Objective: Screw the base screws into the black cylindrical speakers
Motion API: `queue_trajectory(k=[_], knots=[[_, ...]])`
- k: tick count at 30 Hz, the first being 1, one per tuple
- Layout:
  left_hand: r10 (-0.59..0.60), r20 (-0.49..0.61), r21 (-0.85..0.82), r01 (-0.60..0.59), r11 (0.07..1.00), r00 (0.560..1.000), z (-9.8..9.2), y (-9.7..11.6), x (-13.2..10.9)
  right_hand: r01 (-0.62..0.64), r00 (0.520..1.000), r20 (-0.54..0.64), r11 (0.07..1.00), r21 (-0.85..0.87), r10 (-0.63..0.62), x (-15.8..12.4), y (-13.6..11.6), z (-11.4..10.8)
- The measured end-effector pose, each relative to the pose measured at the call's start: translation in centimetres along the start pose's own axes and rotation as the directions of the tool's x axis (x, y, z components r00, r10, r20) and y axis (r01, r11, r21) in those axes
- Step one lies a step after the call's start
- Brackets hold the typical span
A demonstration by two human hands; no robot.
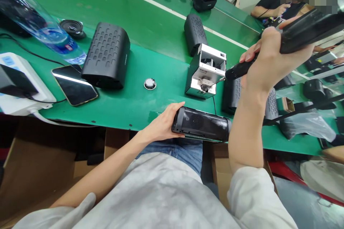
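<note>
My left hand (166,121) is closed around the left end of a black speaker (205,124), which lies on its side at the near table edge. My right hand (264,55) grips a black electric screwdriver (238,71), raised and slanting down to the left. Its bit tip is at the front of the silver screw feeder (196,86); whether a screw sits on the bit is too small to tell. A small round silver part (149,83) lies on the green table, left of the feeder.
Other black speaker housings (106,57) stand on the green table (129,109). At left are a phone (75,85), a white power strip (25,82), a water bottle (53,39) and a round speaker driver (72,28). A co-worker (271,5) sits at far right.
</note>
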State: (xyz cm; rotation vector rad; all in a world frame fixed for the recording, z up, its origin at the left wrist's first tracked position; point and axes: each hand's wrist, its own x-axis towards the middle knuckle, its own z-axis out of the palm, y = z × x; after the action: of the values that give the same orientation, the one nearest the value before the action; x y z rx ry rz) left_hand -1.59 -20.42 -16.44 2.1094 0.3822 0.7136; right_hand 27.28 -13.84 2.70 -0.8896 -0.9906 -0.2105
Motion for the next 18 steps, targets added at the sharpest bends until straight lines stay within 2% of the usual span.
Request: queue_trajectory(k=[3, 5, 10, 13, 15, 18], knots=[[0.007, -0.001, -0.006, -0.007, 1.0, 1.0, -0.1, 0.1, 0.0, 0.074, 0.997, -0.02, 0.992, 0.106, -0.073, -0.1, 0.1, 0.2], [0.01, -0.002, -0.008, -0.01, 1.0, 1.0, -0.1, 0.0, 0.1, 0.071, 0.997, 0.0, 0.99, 0.119, -0.071, -0.3, -0.2, 0.1], [0.006, -0.021, -0.03, -0.007, 1.0, 1.0, 0.1, -0.3, 0.1, 0.058, 0.998, 0.009, 0.988, 0.147, -0.06, -0.7, -3.4, -1.0], [0.016, -0.032, -0.027, -0.017, 0.999, 0.999, 0.3, -0.4, 0.1, 0.081, 0.997, 0.007, 0.993, 0.084, -0.082, -0.5, -4.9, -1.4], [0.016, -0.034, -0.021, -0.017, 1.0, 0.999, 0.3, -0.4, 0.1, 0.113, 0.994, -0.006, 0.994, 0.015, -0.113, -0.3, -4.6, -1.2], [0.013, -0.031, -0.006, -0.013, 1.0, 0.999, 0.2, -0.4, 0.1, 0.14, 0.99, -0.005, 0.988, -0.065, -0.141, 0.0, -2.7, -0.3]])
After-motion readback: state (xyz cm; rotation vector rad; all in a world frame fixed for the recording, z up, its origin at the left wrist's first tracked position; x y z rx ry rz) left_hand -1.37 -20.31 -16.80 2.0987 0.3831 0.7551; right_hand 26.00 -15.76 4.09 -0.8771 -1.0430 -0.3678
